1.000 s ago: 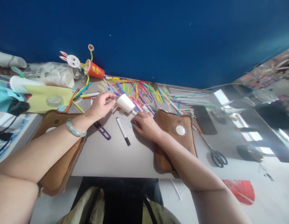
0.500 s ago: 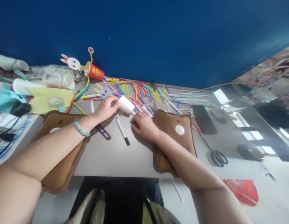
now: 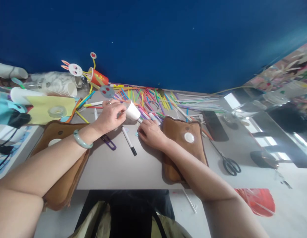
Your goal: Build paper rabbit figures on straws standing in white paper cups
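Note:
A white paper cup (image 3: 132, 111) lies tilted between my hands, its mouth toward the left. My left hand (image 3: 111, 115) is at the mouth with thumb and fingers curled together; what they pinch is hidden. At the cup's base, my right hand (image 3: 152, 132) closes around a thin white straw (image 3: 139, 121) that meets the bottom. Just beyond my left hand, a grey paper face (image 3: 107, 92) with red eyes stands tilted. A white marker with a black cap (image 3: 130, 142) rests on the table below the cup, near a purple cutter (image 3: 109, 142).
Coloured straws (image 3: 153, 102) spread along the blue wall. Brown cushions (image 3: 184, 152) lie under both forearms. Scissors (image 3: 231, 166) and a phone (image 3: 214, 125) are at the right. An orange cup with a rabbit face (image 3: 98, 77), stacked cups (image 3: 66, 88) and tape (image 3: 57, 111) are at the left.
My left hand has shifted left and rolled at the cup's mouth. The grey paper face has moved up and left and turned. My right hand stays at the base.

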Available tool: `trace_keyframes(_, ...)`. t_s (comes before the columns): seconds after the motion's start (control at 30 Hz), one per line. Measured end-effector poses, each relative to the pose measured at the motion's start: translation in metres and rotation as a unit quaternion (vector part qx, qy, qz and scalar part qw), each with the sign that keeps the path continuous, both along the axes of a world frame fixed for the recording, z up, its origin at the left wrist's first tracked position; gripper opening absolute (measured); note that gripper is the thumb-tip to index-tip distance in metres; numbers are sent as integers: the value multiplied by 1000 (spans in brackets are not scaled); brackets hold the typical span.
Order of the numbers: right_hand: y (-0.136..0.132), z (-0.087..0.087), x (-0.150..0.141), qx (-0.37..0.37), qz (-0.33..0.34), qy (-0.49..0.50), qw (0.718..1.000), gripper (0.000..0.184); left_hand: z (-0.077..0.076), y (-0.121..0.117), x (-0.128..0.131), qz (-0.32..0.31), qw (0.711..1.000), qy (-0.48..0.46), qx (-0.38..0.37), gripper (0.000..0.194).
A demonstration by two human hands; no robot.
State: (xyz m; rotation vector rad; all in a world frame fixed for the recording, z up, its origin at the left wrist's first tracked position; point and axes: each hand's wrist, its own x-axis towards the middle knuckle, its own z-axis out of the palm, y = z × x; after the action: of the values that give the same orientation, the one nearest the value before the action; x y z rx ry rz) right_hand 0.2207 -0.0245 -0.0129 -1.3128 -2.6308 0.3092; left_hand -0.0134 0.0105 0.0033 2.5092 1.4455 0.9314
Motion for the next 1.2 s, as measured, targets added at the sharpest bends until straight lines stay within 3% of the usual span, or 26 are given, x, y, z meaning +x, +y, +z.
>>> trace_keyframes(0.67,1,-5,-3,-6,-14,11,1000,13,1,-4,-4,-61,990,72,108,15)
trace_keyframes(0.93,6,0,4,-53,-34,61,996,17,5,-5,-5,-80,987,84,112,16)
trace_keyframes(1.2,3,-2,0,-27,-32,32,999,7,2,-4,-5,-93,986,80,117,18)
